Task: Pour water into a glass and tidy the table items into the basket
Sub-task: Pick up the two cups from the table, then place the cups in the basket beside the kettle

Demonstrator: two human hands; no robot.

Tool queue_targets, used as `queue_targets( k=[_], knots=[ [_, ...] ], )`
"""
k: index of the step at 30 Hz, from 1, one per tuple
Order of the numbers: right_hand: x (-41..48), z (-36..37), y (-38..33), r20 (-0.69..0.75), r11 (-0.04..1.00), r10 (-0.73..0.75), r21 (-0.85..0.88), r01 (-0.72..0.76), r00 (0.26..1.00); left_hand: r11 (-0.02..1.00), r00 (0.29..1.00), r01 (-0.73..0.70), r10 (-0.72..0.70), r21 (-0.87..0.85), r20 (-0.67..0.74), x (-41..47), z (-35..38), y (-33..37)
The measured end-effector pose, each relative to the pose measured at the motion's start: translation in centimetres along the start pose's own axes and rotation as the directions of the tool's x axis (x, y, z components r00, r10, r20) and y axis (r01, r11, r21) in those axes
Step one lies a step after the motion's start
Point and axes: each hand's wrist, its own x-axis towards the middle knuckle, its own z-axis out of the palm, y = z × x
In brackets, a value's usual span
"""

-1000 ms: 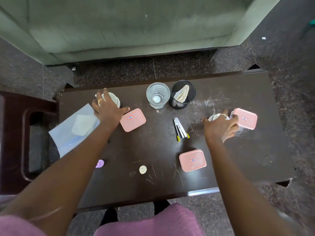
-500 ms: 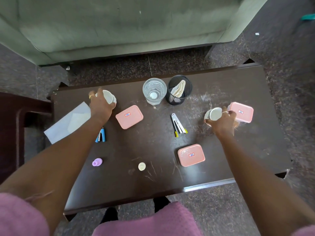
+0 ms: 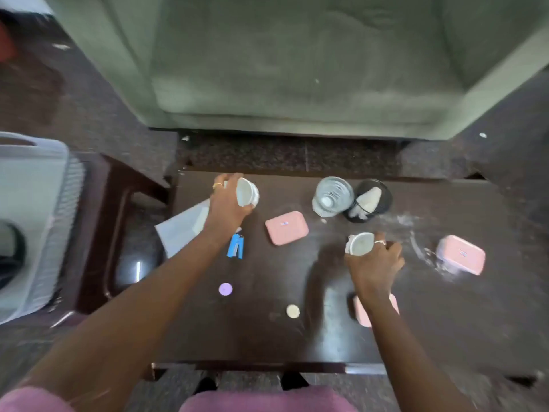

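A person leans over a low, dark wooden table (image 3: 267,331), its scratched top streaked with white powdery smears toward the right end. The table stands on a dark speckled stone floor (image 3: 282,153) in front of a pale green upholstered sofa (image 3: 297,69).

The left hand (image 3: 227,206), a ring on one finger, curls its fingers round a small white cup (image 3: 247,192) held tilted above the table's far left corner. The right hand (image 3: 372,266), also ringed, grips a second small white cup (image 3: 361,243) near the middle of the table, its mouth turned up toward the camera.

The glass of water (image 3: 332,196) stands at the far edge, touching or just beside a black mesh holder (image 3: 383,203) with a whitish item inside. The pale plastic basket (image 3: 32,203) sits off the table to the left, on a dark wooden seat (image 3: 101,233).

Three pink lidded boxes lie on the table: one (image 3: 286,228) between the hands, one (image 3: 460,254) at the right among the smears, and one (image 3: 364,315) partly hidden under the right forearm. A blue stapler (image 3: 236,246) and a white envelope (image 3: 181,233) lie by the left wrist. A small purple disc (image 3: 225,289) and a cream disc (image 3: 293,311) sit nearer the front edge.

Two of the pink lids carry small labels, too blurred to read.
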Motion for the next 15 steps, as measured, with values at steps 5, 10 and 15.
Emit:
queue_targets(
  k=[5,10,15],
  knots=[
    [-6.5,2.1,-10.5,0.177,0.965,-0.259,0.008,0.261,0.950,0.998,0.996,0.038,-0.043,-0.058,-0.082,-1.6,-7.5,-4.1],
    [-12.6,3.8,-23.4,0.362,0.859,-0.512,0.213,0.466,0.779,0.991,0.960,0.129,-0.131,-0.023,-0.249,-2.4,-17.8,-10.0],
    [-17.8,6.5,-35.2,0.377,0.685,-0.725,0.305,0.662,0.576,0.978,0.933,0.207,-0.192,0.018,-0.304,-1.0,-26.9,-15.9]
  ],
)
